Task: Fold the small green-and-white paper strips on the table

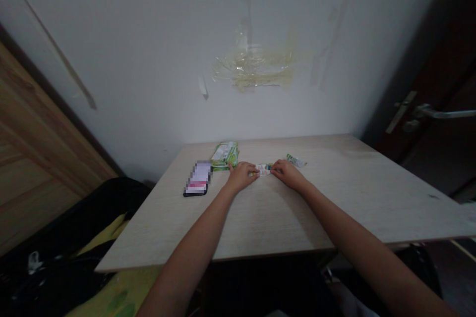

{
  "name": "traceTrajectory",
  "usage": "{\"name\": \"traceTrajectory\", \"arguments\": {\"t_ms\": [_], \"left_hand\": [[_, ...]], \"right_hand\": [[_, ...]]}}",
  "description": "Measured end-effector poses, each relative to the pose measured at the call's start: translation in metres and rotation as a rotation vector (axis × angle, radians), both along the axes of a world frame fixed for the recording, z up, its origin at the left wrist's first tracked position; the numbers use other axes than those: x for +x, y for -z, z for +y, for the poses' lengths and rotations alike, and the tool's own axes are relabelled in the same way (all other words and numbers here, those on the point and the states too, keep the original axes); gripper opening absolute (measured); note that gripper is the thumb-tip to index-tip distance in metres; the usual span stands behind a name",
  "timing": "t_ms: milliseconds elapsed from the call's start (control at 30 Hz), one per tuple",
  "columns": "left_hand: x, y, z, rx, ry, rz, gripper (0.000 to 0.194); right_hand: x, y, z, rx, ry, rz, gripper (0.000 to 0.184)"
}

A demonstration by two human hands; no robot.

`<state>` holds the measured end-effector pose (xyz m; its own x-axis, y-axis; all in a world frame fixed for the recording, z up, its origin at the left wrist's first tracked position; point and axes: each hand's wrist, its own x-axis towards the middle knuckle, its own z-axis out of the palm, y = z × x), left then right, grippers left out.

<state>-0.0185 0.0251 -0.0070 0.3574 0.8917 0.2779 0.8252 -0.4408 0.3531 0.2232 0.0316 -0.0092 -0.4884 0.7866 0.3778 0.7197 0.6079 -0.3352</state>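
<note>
A small white and green sachet (264, 170) lies on the pale wooden table (334, 198), stretched between both my hands. My left hand (241, 176) pinches its left end with closed fingers. My right hand (286, 173) pinches its right end the same way. Just behind my left hand rests a stack of green sachets (224, 154). Another single green sachet (296, 160) sits just beyond my right hand.
A phone (198, 179) lies on the table left of my left hand. A white wall with tape residue (253, 67) stands behind. A wooden door (33, 158) is at the left, a dark door with a lever handle (435, 111) at the right. Dark bags (74, 237) sit below left.
</note>
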Motion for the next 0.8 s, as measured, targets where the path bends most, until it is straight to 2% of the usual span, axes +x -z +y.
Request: {"name": "traceTrajectory", "arguments": {"t_ms": [133,367,567,800], "left_hand": [[0.004,-0.004,-0.004,-0.008,-0.03,-0.01,0.024],[0.013,-0.01,-0.011,0.014,-0.081,-0.004,0.021],[0.012,-0.01,-0.01,-0.014,-0.08,-0.004,0.021],[0.01,-0.007,-0.009,-0.004,-0.075,-0.017,0.022]], "right_hand": [[-0.008,-0.003,-0.004,0.033,0.067,-0.104,0.023],[-0.008,-0.01,-0.003,0.071,0.024,-0.289,0.019],[-0.007,-0.014,-0.005,0.145,0.063,-0.38,0.023],[-0.017,-0.002,-0.008,0.19,0.103,-0.294,0.023]]}}
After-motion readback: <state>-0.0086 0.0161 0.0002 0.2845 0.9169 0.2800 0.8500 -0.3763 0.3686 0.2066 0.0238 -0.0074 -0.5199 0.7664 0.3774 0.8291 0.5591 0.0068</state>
